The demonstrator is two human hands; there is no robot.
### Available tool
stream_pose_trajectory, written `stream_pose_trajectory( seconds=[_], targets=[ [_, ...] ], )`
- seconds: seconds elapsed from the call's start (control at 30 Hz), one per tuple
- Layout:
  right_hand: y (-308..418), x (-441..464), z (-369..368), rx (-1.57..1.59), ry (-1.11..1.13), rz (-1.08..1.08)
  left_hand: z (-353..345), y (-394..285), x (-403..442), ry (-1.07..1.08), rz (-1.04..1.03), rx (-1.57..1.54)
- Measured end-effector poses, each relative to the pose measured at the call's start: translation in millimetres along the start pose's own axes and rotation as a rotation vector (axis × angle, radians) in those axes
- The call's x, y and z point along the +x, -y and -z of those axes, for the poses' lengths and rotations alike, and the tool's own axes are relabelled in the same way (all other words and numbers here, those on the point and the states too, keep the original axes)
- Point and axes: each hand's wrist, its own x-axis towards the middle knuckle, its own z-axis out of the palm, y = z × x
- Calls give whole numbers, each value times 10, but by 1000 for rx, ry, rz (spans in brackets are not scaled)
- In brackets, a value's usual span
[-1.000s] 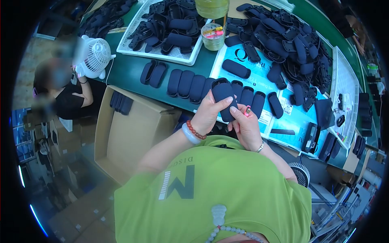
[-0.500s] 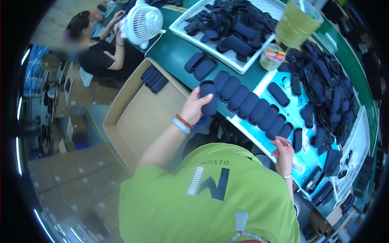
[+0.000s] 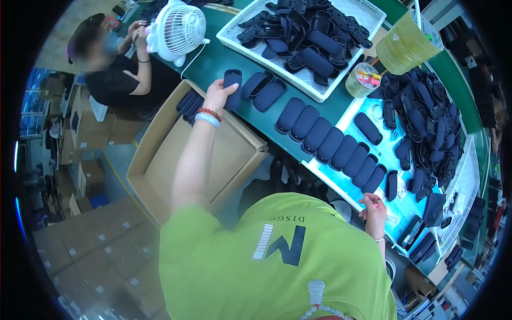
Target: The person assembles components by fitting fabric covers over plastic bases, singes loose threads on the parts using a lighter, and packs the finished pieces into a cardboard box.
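My left hand [image 3: 216, 97] grips a dark navy fabric-covered pad [image 3: 232, 89] with rounded ends, above the green table edge beside the cardboard box. Two similar pads [image 3: 269, 96] lie on the table just right of it. A slanting row of several pads [image 3: 330, 145] runs along the table's near edge. At the lower end of that row is my right hand [image 3: 375, 210], its fingers curled and pinched together. Something small may be between them; I cannot make it out. A narrow pad [image 3: 391, 185] lies on the blue sheet near that hand.
The open cardboard box [image 3: 184, 160] holds several dark pads in its far corner. A white tray [image 3: 320, 95] of black parts, a fan [image 3: 178, 29], a cup of pens [image 3: 364, 80], a yellowish bucket [image 3: 402, 45] and a black heap [image 3: 421, 117] surround the workspace. Another person [image 3: 122, 69] sits far left.
My left hand has moved left and farther away with the pad, from the row's upper end to beside the box corner. My right hand has stayed near the row's lower end.
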Motion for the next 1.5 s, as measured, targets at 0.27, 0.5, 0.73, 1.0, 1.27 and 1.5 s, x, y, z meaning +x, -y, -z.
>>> stream_pose_trajectory(
  seconds=[0.27, 0.5, 0.73, 1.0, 1.27, 1.5],
  targets=[
    [-121, -210, -119, 4, -87, -57, -187, 19, 664, 260, 87, 253],
    [-141, -376, -253, -18, -180, -87, -50, -48, 854, 374, 91, 261],
    [-253, -419, -402, 42, -170, -93, 371, 380, 1219, 154, -150, 757],
    [-97, -401, -552, -4, -128, -75, -49, 80, 672, -163, -867, 1052],
    [-69, -372, -559, -44, -79, -46, -736, 135, 452, -9, -293, 1248],
    [-192, -370, -452, -68, -61, -15, -674, 141, 718, 150, -31, 979]
  ],
)
